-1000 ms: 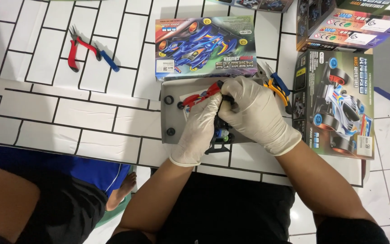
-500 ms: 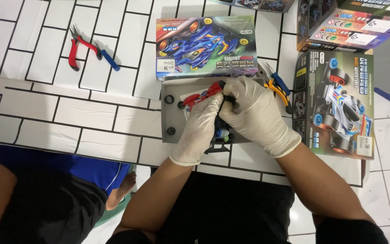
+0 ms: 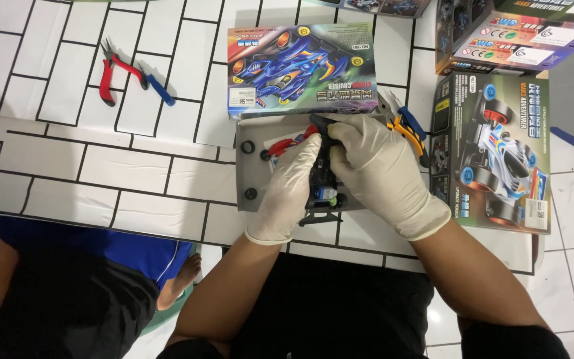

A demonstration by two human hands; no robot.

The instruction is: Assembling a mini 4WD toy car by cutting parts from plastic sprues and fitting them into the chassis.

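Sitting over a white-tiled surface with black grout lines [image 3: 68, 166], the person works with both hands in pale latex gloves. Noted largest to smallest.

Grey rectangular plastic tray [image 3: 250, 169]: lies flat on the tiles, below the blue toy-car kit box [image 3: 300, 70]. Small black wheels rest on its left part.

Small black plastic model-car chassis [image 3: 321, 193]: sits on the tray between the two hands, its rear frame overhanging the tray's near edge. Judged light, stiff but brittle, with thin ribs and clip-on parts that could snap; smooth plastic, likely slick under latex. Best taken by the side rails, not by the thin rear frame or the small blue-green part near its tail.

Right hand [image 3: 383, 176]: curled over the chassis from the right, fingers bent and pressed onto its front end, wrist angled inward, forearm running down and right.

Left hand [image 3: 290, 193]: laid along the chassis's left side, fingers closed against it, thumb side tucked toward the right hand. Exactly which part the fingertips pinch cannot be told.

Red-handled pliers [image 3: 117, 76] lie well apart, upper left; yellow-and-blue-handled cutters [image 3: 408, 129] lie just beside the right hand.
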